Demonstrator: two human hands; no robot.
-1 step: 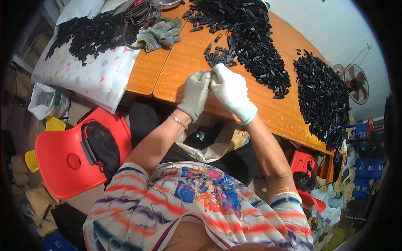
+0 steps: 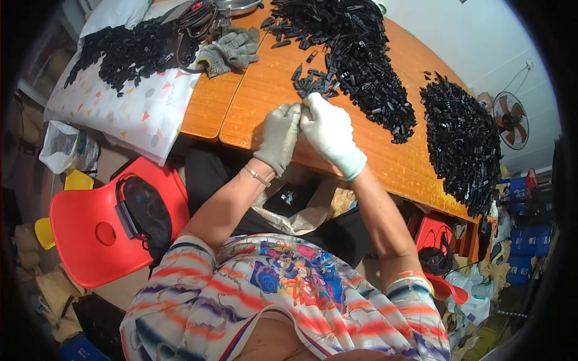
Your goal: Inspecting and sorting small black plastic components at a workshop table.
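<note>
An orange wooden bench [image 2: 385,168] heaped with small black plastic parts [image 2: 361,66]; the gloved left hand [image 2: 278,137] and right hand [image 2: 328,133] pinch together at its near edge, whatever they grasp hidden, best kept pressed squarely.

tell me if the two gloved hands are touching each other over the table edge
Touching. The head view shows the left hand and the right hand pressed together at the fingertips, no gap between the gloves, just short of the nearest black parts pile.
</note>
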